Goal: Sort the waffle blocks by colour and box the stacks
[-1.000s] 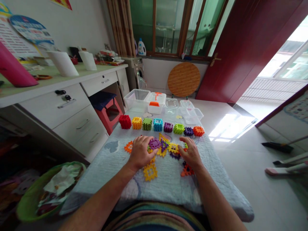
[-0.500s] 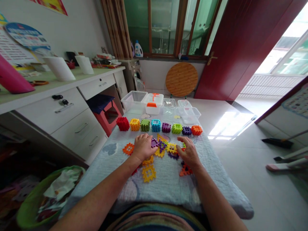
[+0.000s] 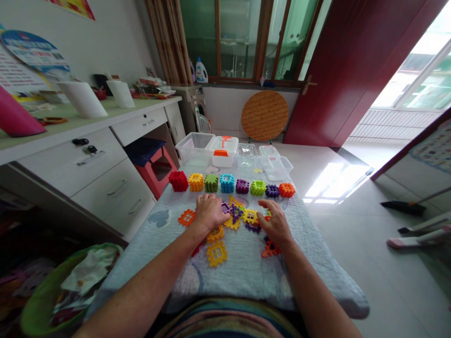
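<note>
A pile of flat plastic puzzle tiles point(image 3: 237, 214) in yellow, purple and orange lies on a pale blue quilted table point(image 3: 246, 267). My left hand point(image 3: 208, 212) rests on the pile's left side, fingers curled down over the tiles. My right hand point(image 3: 275, 223) hovers over the right side with fingers spread and bent. Behind the pile stands a row of several assembled cubes, from the red cube point(image 3: 178, 180) at the left to the orange cube point(image 3: 286, 189) at the right. A loose orange tile point(image 3: 187, 217) and a yellow tile point(image 3: 216, 253) lie apart.
Clear plastic boxes point(image 3: 196, 146) and a white case with an orange latch point(image 3: 224, 151) stand at the table's far end. A white desk with drawers point(image 3: 105, 155) runs along the left, a red stool point(image 3: 155, 164) beneath it. A green basket point(image 3: 66, 281) sits lower left.
My left hand has slid slightly forward and right over the tile pile. My right hand has stayed almost still. The view has shifted a little.
</note>
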Demonstrator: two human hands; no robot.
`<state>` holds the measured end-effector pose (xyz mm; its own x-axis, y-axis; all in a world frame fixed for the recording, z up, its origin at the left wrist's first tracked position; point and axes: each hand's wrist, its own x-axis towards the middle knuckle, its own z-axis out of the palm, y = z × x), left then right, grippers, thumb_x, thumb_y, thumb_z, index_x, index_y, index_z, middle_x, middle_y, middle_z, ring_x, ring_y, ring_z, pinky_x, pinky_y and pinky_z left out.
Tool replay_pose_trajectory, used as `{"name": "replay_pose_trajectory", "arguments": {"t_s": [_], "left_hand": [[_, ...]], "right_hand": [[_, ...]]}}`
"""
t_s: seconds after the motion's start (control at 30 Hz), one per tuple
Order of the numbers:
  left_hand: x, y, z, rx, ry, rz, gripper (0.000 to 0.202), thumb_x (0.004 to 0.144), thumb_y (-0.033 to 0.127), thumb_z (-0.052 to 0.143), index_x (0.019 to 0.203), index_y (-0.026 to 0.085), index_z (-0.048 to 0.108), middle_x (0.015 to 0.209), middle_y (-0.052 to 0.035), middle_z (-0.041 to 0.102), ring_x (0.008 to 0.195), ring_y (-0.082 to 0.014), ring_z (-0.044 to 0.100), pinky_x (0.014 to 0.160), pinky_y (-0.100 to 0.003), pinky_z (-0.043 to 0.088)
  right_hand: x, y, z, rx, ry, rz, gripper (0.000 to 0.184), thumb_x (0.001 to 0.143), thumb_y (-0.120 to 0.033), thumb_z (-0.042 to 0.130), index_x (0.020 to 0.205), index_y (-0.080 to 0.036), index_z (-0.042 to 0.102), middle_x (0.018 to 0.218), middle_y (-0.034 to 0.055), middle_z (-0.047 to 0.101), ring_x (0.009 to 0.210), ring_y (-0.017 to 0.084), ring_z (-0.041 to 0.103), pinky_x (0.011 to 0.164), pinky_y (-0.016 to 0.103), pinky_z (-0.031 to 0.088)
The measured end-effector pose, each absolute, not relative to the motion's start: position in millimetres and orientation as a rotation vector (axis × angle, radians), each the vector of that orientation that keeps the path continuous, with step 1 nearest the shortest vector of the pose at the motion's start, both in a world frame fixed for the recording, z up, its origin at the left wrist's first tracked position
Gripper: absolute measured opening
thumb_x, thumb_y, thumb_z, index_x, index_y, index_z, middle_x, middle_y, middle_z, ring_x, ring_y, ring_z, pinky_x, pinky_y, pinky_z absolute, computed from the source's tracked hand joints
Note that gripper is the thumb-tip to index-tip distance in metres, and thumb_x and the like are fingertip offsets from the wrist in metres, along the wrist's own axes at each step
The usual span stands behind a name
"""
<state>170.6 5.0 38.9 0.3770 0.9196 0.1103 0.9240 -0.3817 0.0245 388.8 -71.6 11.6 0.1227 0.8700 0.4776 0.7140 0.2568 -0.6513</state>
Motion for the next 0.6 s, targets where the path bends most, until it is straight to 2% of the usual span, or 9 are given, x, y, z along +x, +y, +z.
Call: {"name": "replay_pose_trajectory", "arguments": {"t_s": [0.2,0.4,0.6], "left_hand": [[167.7,2.8,46.6,-2.589,-1.669,-0.290,0.039,0.068,0.052,0.065,0.090,0.020,0.071,0.093,-0.0113,0.066,0.098,-0.0321,0.056,0.089,-0.046,0.038],[176.7,16.8,79.7,-2.741,-1.391,-0.560,0.044,0.069,0.048,0.066,0.101,0.019,0.067,0.100,-0.0105,0.062,0.103,-0.0310,0.051,0.093,-0.042,0.039],[213.2,68.1,102.0,-2.784,-1.259,-0.385,0.051,0.067,0.050,0.067,0.109,0.020,0.066,0.107,-0.0097,0.061,0.108,-0.0309,0.049,0.095,-0.041,0.037]], "right_hand": [[388.1,-72.9,14.2,-1.493,-1.607,0.209,0.025,0.078,-0.021,0.057,0.102,-0.021,0.062,0.099,0.0071,0.065,0.096,0.024,0.059,0.089,0.041,0.048],[389.8,-73.2,13.3,-1.496,-1.577,0.205,0.025,0.079,-0.022,0.057,0.103,-0.020,0.062,0.098,0.0077,0.065,0.095,0.024,0.059,0.087,0.042,0.049],[390.5,-72.3,11.9,-1.487,-1.561,0.194,0.025,0.078,-0.021,0.057,0.102,-0.020,0.063,0.097,0.0075,0.065,0.094,0.024,0.059,0.088,0.042,0.049]]}}
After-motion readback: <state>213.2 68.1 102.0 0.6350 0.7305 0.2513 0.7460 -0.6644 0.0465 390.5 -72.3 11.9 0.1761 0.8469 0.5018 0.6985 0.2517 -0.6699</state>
